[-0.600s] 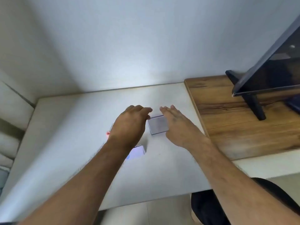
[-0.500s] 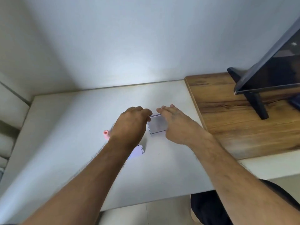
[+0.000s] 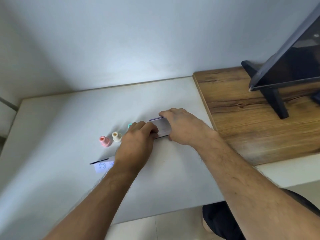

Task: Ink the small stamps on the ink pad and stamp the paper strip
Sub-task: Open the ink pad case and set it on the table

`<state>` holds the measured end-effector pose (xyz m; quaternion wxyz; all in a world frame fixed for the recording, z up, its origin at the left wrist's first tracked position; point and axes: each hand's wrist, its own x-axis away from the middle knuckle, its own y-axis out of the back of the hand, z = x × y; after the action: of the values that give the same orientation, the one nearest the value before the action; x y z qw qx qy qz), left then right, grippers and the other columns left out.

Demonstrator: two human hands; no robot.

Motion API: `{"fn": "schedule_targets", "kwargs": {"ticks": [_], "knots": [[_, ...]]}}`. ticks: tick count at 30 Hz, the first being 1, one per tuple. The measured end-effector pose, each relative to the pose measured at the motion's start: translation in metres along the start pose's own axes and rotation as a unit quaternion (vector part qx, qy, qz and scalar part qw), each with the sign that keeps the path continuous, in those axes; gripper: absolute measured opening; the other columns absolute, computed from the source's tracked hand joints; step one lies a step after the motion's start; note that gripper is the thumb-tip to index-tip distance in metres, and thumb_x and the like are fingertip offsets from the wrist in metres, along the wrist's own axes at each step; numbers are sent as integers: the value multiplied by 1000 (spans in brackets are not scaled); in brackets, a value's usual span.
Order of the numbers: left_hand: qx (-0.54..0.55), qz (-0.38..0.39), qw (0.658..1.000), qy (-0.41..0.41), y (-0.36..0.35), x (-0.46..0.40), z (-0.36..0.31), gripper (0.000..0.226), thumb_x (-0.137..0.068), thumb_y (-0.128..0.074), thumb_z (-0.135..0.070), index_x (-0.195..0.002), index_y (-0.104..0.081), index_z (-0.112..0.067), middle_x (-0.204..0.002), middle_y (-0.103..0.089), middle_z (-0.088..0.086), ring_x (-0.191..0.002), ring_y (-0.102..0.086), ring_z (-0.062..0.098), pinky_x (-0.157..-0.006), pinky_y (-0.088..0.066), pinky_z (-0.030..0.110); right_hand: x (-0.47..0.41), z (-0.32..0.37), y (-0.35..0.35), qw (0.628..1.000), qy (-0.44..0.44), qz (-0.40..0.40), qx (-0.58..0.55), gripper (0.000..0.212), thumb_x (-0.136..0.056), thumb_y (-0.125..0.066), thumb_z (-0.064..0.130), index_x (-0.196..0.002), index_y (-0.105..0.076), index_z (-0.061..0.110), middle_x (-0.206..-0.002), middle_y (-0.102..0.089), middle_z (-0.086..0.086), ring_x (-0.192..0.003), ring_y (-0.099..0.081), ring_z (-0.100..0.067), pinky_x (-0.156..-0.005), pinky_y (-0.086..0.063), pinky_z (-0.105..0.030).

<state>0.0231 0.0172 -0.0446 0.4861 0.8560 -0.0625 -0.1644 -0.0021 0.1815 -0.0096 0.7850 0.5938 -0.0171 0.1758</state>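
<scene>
The ink pad point(image 3: 161, 126), a flat case with a clear lid and purple edges, lies mid-table. My right hand point(image 3: 181, 126) grips its right side, fingers over the far edge. My left hand point(image 3: 138, 139) holds its left end. Three small stamps stand in a row to the left: a pink stamp point(image 3: 104, 141), a cream stamp point(image 3: 117, 136) and a teal stamp point(image 3: 129, 125) mostly hidden behind my left hand. The paper strip point(image 3: 102, 166) with blue smiley prints lies near my left wrist, partly under the forearm.
A white table point(image 3: 69, 122) stands against the wall. A wooden desktop point(image 3: 242, 118) adjoins it on the right and carries a dark monitor point(image 3: 294, 63) on a black stand. The floor shows below the table's near edge.
Both hands have closed onto the ink pad's ends. My left hand shifted right, uncovering the pink and cream stamps. The view has tilted slightly.
</scene>
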Motion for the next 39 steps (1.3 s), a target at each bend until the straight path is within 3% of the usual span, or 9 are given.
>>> {"fn": "schedule_targets", "kwargs": {"ticks": [5,10,15,18,23,27,32,36,39], "knots": [[40,1,999,31,-4,7,1,3,-89,-64,-17,-92,-63,-16,-87,-61,-3,-83,-55,20,-69,-50,37,-3,-2,-2,1000,3,-6,4,52,-80,-61,13,-130,-49,19,-125,-54,-4,-115,-47,-24,-92,-47,-37],[30,5,999,28,-5,15,-1,15,-89,-66,-21,-100,-59,-14,-96,-61,-2,-91,-54,20,-72,-43,26,-6,-3,-4,1000,4,-10,3,45,-77,-62,15,-121,-55,21,-118,-56,-2,-108,-50,-23,-81,-49,-34],[32,20,998,54,-4,16,-6,32,-87,-68,-28,-113,-53,-17,-106,-59,-4,-99,-54,17,-79,-41,22,-6,-2,-5,1000,0,-9,10,45,-77,-61,23,-122,-54,20,-122,-53,-3,-110,-49,-24,-85,-50,-37],[42,13,997,69,-6,16,-8,32,-89,-66,-31,-114,-51,-17,-106,-59,-4,-93,-57,17,-75,-40,22,-4,-1,-2,1000,-5,5,5,48,-78,-58,26,-124,-53,18,-127,-47,-4,-113,-47,-24,-87,-50,-39],[30,-7,997,73,-8,16,-6,26,-91,-65,-30,-100,-45,-17,-83,-55,-5,-73,-55,19,-61,-37,26,-2,0,3,999,-8,4,-53,60,-81,-61,29,-137,-41,29,-133,-49,1,-121,-44,-21,-88,-45,-36],[22,-9,998,66,-9,16,-6,24,-91,-64,-27,-104,-47,-15,-93,-59,-4,-78,-57,19,-65,-39,25,-3,-2,7,994,-17,-34,-104,50,-79,-47,7,-124,-48,30,-126,-56,2,-113,-50,-19,-83,-48,-36],[6,-6,998,54,-10,14,-4,18,-91,-63,-27,-104,-60,-15,-100,-61,0,-84,-58,21,-73,-49,30,-13,-11,7,985,-19,-129,-117,44,-79,-45,-4,-109,-55,25,-113,-52,-1,-100,-53,-22,-82,-51,-41],[9,-8,999,53,-9,14,-5,13,-90,-64,-26,-97,-59,-15,-95,-59,0,-82,-55,20,-71,-48,31,-17,-19,4,975,-42,-181,-117,44,-84,-45,-3,-117,-53,26,-115,-52,-3,-96,-53,-22,-76,-49,-36],[8,-11,998,54,-10,13,-5,13,-90,-64,-25,-94,-58,-15,-93,-59,0,-82,-54,20,-70,-46,29,-21,-18,-4,973,-50,-185,-131,52,-87,-46,-2,-130,-49,27,-122,-51,-4,-101,-54,-23,-80,-49,-34]]}}
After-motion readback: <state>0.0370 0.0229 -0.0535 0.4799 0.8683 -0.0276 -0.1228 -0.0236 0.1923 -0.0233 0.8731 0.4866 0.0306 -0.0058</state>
